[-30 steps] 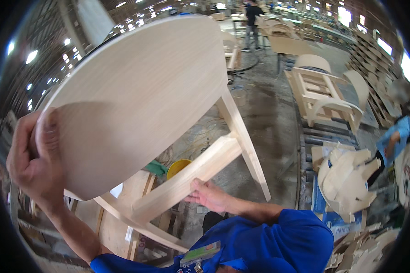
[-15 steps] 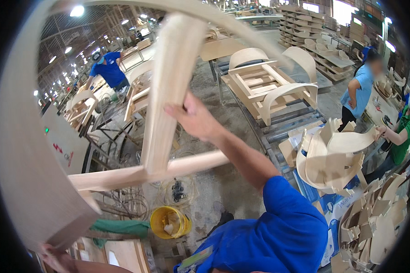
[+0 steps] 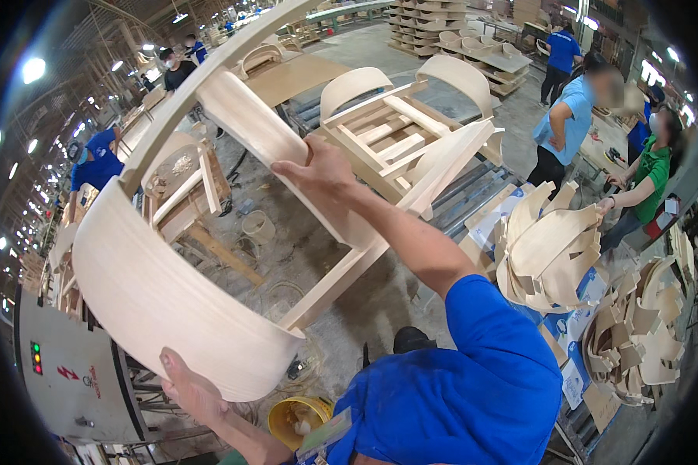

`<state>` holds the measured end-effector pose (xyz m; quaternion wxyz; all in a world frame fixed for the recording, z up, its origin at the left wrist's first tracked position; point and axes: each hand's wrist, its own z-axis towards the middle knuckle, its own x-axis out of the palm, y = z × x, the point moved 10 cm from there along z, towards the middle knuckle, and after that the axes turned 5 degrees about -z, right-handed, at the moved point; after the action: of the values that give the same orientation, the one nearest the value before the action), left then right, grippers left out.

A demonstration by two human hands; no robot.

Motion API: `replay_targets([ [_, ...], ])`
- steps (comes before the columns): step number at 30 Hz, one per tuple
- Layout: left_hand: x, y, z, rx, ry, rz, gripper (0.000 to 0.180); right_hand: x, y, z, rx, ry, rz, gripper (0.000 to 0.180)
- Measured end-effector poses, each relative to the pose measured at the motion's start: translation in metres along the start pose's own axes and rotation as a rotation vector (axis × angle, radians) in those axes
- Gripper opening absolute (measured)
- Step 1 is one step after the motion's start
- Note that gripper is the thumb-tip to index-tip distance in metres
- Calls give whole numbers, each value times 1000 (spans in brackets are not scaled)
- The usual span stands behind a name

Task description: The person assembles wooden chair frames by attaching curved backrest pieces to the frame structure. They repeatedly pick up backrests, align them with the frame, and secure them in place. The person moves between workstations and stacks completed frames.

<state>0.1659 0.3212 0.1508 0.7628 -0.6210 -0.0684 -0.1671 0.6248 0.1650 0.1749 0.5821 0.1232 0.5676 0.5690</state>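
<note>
A pale wooden chair frame (image 3: pixel 178 298) hangs tilted in front of me, off the floor, with a broad curved backrest and straight rails. My left hand (image 3: pixel 194 390) grips the lower edge of the backrest; its thumb lies on the pale face and the other fingers are mostly hidden. Farther up, my right hand (image 3: pixel 318 172) is wrapped round a wide wooden rail, the thumb on its near side. Just beyond, similar chair frames (image 3: pixel 407 139) lie together on a roller conveyor (image 3: pixel 473 198).
Curved wooden parts (image 3: pixel 551 256) are stacked at my right, beside another heap (image 3: pixel 636 333). A yellow bucket (image 3: pixel 326 407) stands near my feet. A grey control cabinet (image 3: pixel 74 380) is at left. Co-workers stand at left and right, one in light blue (image 3: pixel 570 116) and one in green (image 3: pixel 651 182).
The chair frame has turned and dropped away from my head, so its backrest shows more fully. Both hands keep hold of it. The view has swung round toward the left-hand cabinet.
</note>
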Motion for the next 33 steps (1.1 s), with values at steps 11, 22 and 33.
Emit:
replay_targets([
  [11, 282, 109, 93, -187, 508, -128, 41, -23, -190, 177, 182, 36, -216, 85],
  [22, 564, 254, 149, -403, 766, -36, 44, -73, -405, 331, 402, 39, -337, 101],
  [33, 677, 363, 147, -507, 801, 173, 44, -66, -549, 358, 651, 83, -255, 100],
])
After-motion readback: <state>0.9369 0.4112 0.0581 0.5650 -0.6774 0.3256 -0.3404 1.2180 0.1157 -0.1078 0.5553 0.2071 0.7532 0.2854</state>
